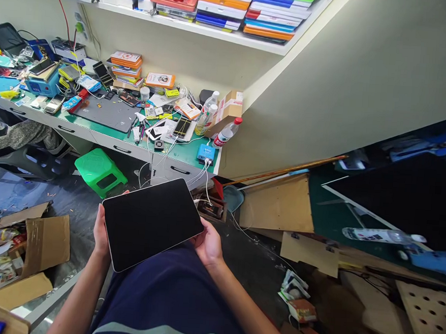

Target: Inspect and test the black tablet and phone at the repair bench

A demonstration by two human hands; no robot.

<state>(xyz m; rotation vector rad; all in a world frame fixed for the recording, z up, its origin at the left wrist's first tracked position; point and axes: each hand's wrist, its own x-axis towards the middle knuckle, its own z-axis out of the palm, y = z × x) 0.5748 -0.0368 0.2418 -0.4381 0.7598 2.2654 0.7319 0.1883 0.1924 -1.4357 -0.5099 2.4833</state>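
A tablet with a dark screen and a thin silver edge is held between my two hands, over my lap. My left hand grips its left side, with the thumb along the edge and the fingers mostly hidden behind. On the right side, my right hand is closed round the lower corner, its fingers partly under the tablet. The screen faces up towards me and is slightly tilted. Beyond it stands a cluttered workbench with drawers.
A green stool stands before the bench. An open cardboard box of scraps lies on the left. A blue charger with white cables and a bottle sit at the bench's right end. Boards lean on the right.
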